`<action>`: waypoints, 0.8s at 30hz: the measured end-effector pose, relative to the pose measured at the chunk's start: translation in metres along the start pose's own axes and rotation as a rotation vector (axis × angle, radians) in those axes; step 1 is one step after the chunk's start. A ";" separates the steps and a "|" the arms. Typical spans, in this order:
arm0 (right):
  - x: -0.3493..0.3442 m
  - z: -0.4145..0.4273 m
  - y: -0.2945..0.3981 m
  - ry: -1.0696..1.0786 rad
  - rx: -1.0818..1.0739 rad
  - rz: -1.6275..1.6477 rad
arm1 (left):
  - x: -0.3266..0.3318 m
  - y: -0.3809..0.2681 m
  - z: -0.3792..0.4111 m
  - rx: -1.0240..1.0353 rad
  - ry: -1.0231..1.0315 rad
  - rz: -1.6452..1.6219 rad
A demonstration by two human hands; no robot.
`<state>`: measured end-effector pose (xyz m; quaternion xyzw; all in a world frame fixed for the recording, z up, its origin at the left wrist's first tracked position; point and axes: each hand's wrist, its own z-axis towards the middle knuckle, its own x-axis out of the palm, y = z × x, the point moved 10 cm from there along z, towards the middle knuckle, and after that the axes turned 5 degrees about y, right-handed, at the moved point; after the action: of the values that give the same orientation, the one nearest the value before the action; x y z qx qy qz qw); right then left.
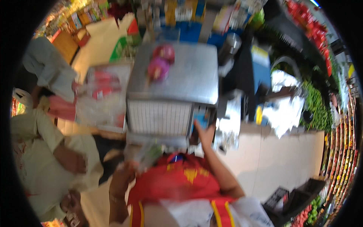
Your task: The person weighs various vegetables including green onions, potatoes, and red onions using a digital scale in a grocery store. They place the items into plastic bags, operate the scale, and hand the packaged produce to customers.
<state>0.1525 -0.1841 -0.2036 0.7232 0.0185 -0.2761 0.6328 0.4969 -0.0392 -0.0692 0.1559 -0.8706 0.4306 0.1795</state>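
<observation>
Two red onions (158, 68) rest at the upper left of the steel weighing plate (192, 73) of a counter scale. Below the plate is the scale's panel of white keys (160, 117), with a small blue part (200, 117) at its right. My right hand (205, 133) reaches to that right-hand part, fingers apart, holding nothing that shows. At the lower left, my left hand (127, 170) grips a clear plastic bag (146, 154) with something green inside, in front of the red apron (173, 181). The picture is blurred.
People in pale clothes (56, 167) stand close at the left, one near a tray (124, 124) with plastic packs. A blue and black device (260, 68) stands right of the scale, beside white plastic bags (286, 113). Green produce (316, 107) and dark crates (297, 198) lie further right.
</observation>
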 end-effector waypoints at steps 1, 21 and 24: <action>-0.006 0.002 0.009 -0.074 -0.081 0.051 | -0.001 -0.009 0.000 0.056 -0.032 0.107; 0.028 -0.024 0.034 0.298 0.441 0.766 | 0.032 -0.086 -0.067 0.268 0.137 0.235; 0.055 -0.048 0.056 0.643 0.400 0.713 | 0.030 -0.117 -0.093 0.415 0.159 0.055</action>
<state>0.2382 -0.1688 -0.1735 0.8396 -0.0886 0.1944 0.4994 0.5366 -0.0358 0.0781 0.1311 -0.7505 0.6162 0.1997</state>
